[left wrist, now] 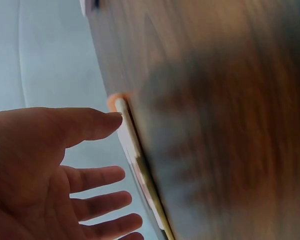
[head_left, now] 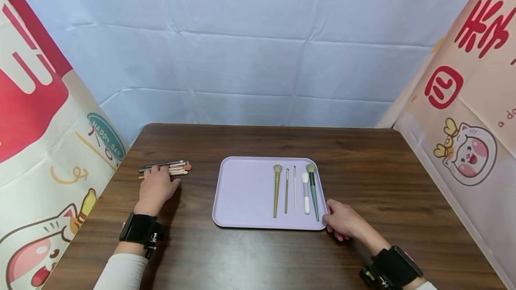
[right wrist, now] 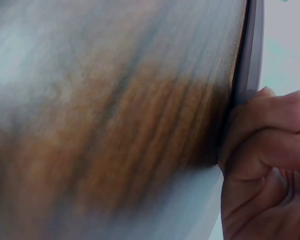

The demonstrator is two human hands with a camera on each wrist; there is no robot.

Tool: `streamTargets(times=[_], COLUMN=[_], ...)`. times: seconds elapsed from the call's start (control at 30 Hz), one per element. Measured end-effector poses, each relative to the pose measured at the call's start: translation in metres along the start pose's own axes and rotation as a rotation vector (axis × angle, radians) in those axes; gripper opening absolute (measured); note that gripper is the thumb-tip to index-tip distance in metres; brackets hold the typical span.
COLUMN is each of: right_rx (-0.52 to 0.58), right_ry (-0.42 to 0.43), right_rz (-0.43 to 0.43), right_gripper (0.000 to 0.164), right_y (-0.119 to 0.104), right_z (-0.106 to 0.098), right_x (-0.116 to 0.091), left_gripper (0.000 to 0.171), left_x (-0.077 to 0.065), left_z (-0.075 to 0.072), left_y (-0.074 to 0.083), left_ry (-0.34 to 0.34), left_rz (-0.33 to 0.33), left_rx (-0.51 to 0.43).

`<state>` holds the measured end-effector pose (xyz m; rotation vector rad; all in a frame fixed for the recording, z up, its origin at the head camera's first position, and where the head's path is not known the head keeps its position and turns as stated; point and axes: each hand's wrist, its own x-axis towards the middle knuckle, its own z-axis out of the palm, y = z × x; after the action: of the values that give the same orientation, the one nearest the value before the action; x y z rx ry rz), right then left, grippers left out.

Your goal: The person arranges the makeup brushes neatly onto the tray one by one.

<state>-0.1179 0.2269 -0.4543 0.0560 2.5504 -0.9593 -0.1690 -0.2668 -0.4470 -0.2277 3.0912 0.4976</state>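
Note:
A lilac tray [head_left: 246,191] lies on the table with several makeup brushes side by side in its right half. Among them are an olive brush [head_left: 276,191], a white-handled brush [head_left: 306,198] and a dark green brush [head_left: 313,194]. At the tray's near right corner, my right hand [head_left: 346,220] grips the rim with curled fingers. On the left, my left hand [head_left: 156,189] reaches over a loose pile of makeup brushes [head_left: 180,170], hiding part of their handles. In the left wrist view its fingers are spread, with the thumb tip right at a pale brush [left wrist: 132,137].
The brown wooden table [head_left: 258,258] has its far edge against a pale blue cloth backdrop [head_left: 242,66]. Printed cloths stand along the left [head_left: 44,182] and right [head_left: 455,191] sides. Bare wood lies between the brush pile and the tray.

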Motion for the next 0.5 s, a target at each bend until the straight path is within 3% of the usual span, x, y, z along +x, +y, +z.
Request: streamTargets(times=[0.5], right_rx=[0.002], right_ry=[0.009], right_rz=[-0.004], right_gripper=[0.009], right_y=[0.001], right_z=[0.001], right_x=[0.0], left_gripper=[0.05], left_x=[0.001], left_z=[-0.005], left_y=[-0.013], left_ry=[-0.045], left_rz=[-0.007], left_rx=[0.021])
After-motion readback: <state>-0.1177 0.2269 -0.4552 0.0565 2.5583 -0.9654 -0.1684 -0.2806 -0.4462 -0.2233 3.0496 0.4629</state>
